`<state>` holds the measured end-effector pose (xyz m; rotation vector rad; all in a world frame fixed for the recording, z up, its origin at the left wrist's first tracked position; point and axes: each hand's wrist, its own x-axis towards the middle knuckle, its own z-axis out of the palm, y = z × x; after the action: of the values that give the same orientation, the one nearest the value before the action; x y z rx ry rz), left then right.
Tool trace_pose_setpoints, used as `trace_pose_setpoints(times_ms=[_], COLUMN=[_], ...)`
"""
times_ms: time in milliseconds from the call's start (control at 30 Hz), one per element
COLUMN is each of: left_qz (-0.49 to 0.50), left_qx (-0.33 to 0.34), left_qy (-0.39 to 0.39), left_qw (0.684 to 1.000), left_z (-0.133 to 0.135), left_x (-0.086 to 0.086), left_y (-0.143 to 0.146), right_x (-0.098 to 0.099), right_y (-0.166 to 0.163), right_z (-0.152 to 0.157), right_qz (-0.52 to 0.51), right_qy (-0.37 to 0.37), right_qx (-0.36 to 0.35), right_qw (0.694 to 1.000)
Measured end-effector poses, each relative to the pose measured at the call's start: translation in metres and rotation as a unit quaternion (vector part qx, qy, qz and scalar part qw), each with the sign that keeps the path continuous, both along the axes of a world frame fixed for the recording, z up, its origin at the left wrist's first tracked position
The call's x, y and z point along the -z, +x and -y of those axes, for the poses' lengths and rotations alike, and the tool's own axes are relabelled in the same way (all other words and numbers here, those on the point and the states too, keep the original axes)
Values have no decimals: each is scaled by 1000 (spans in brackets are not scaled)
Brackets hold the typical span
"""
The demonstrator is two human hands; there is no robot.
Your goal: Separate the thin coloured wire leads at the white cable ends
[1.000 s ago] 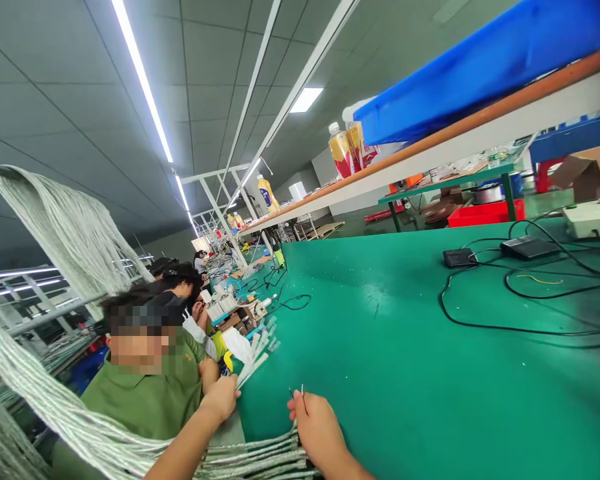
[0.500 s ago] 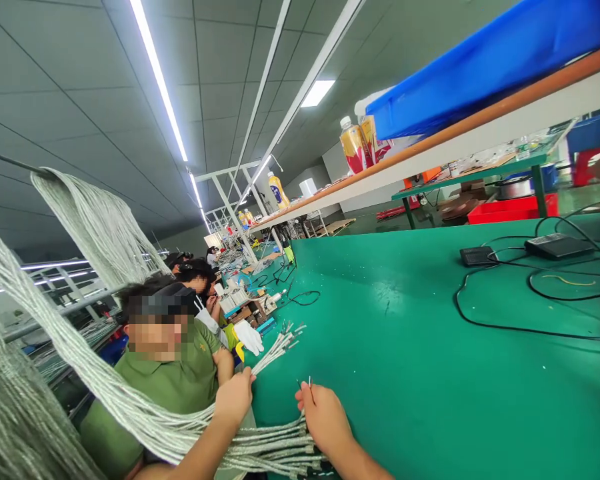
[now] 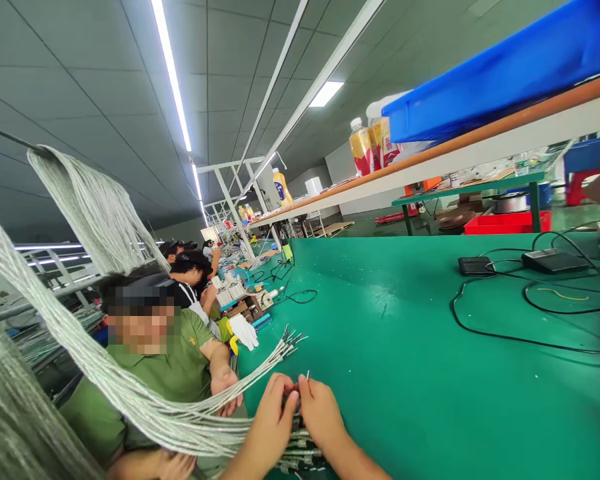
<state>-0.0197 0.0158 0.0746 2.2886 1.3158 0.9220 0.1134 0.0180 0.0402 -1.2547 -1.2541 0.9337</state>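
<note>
At the left of the frame, white braided cables [image 3: 155,417] sweep down to bottom centre, past a co-worker [image 3: 177,367] in green. Your left hand [image 3: 274,415], low centre, has its fingers curled; whether they grip anything you cannot tell. Your right hand [image 3: 323,410], just beside it, pinches a thin wire [image 3: 308,375], pale tip up. Farther right, black cords [image 3: 500,336] lie on the worktop [image 3: 405,393].

White glove [image 3: 243,331] ahead-left of the fingers [image 3: 306,389], flat black box [image 3: 555,261] far to their right, blue bin [image 3: 505,67] high on that side
</note>
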Motion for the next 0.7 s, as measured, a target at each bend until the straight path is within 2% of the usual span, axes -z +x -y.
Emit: trace_pose_setpoints(times_ms=[100, 233, 333, 467, 567, 700], left_qz=[114, 115, 149, 215, 244, 255], left_qx=[-31, 4, 24, 25, 2, -19], left_qy=[9, -16, -51, -88, -93, -105], left_qw=[993, 993, 987, 972, 965, 961], left_z=[10, 4, 1, 2, 0, 1], left_x=[14, 14, 15, 26, 33, 33], left_y=[24, 35, 35, 31, 26, 20], right_x=[0, -2, 1, 6, 8, 4], right_y=[5, 10, 10, 11, 13, 14], right_z=[-4, -3, 2, 3, -3, -7], right_qz=[-106, -114, -80, -14, 33, 62], right_qy=[-43, 5, 27, 4, -31, -17], right_qx=[-12, 4, 8, -10, -4, -13], right_qw=[993, 993, 996, 1000, 999, 998])
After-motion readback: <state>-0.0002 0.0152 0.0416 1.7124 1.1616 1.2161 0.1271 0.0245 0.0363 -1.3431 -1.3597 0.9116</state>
